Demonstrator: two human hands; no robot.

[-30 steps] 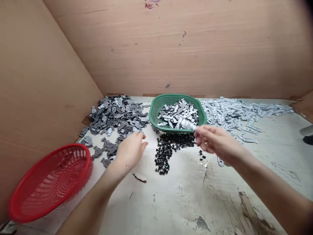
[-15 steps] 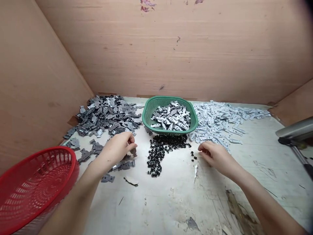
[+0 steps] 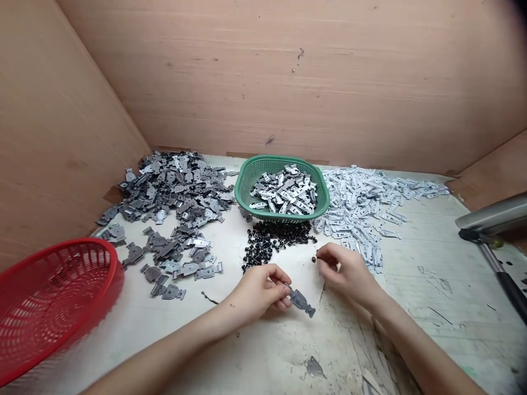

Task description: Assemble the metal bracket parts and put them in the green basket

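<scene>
In my left hand, thumb and fingers grip one end of a flat grey metal plate, its notched free end pointing right and toward me. My right hand is closed in a pinch to the right of it. A small black-headed pin shows at the right fingertips; the fingers partly hide the grip. Beyond both hands lies a pile of small black-headed pins. Similar grey metal plates are heaped at the left.
A green basket holding metal pieces stands at the back centre. Right of it spreads a heap of pale metal strips. A red basket is at the left. A metal tool arm juts in from the right. Wooden panels enclose the table.
My left hand has moved right and toward me from the grey plates, now with one plate plainly in its grip. My right hand has shifted slightly left, over the few stray pins.
</scene>
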